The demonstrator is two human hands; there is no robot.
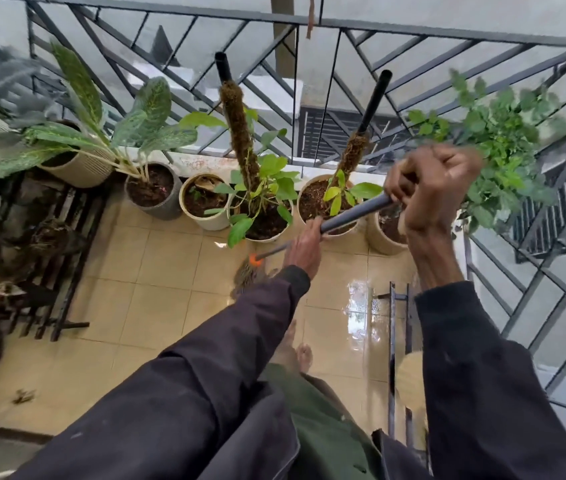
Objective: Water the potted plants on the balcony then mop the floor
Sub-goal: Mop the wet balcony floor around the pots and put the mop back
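left grip point(304, 247) wrapped round the mop handle point(354, 216) low down | right grip point(427, 188) clamped on its top end | mop head point(245, 275) down on the wet tiled floor point(157, 271), far edge, right by the pots point(210, 221)

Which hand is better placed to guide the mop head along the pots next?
Probably the left hand: it grips the mop handle lower, nearer the mop head. The right hand holds the upper end.
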